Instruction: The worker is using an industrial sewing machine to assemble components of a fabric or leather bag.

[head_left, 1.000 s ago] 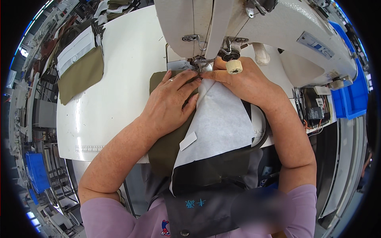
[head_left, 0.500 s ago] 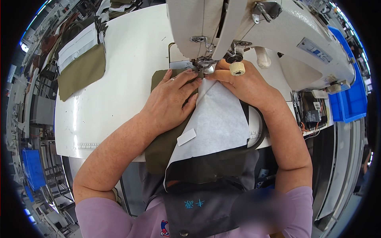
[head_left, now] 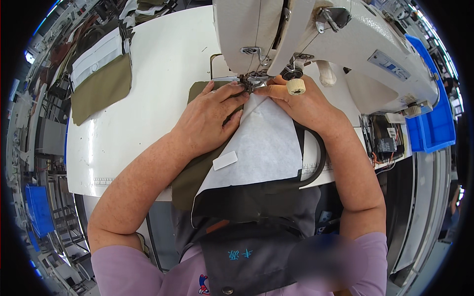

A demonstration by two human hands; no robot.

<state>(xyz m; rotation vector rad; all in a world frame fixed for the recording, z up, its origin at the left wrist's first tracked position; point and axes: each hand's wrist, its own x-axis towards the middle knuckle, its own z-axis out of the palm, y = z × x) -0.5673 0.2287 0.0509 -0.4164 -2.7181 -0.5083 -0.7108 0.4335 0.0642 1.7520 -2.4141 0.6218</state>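
An olive fabric piece (head_left: 184,178) with a white-backed panel (head_left: 266,143) over it lies beneath the head of a sewing machine (head_left: 316,44). Its front end passes the presser foot (head_left: 252,85), while a dark end hangs over the table's near edge. My left hand (head_left: 206,118) rests on the olive fabric, fingers stretched flat, tips just left of the foot. On the other side, my right hand (head_left: 308,106) pinches the panel's edge close to the foot; a cream knob (head_left: 296,87) hides some of its fingers. A small white tag (head_left: 225,161) lies on the panel.
A stack of olive and white pieces (head_left: 102,79) lies at the table's far left. Behind the machine's right end is a blue bin (head_left: 432,129). A box with dark parts and wires (head_left: 385,140) sits at the right. A black curved strip (head_left: 321,153) loops beside the panel.
The fabric and its tag have slid a little away from me, toward the machine, the near end swinging left. Both hands stay beside the foot, barely shifted.
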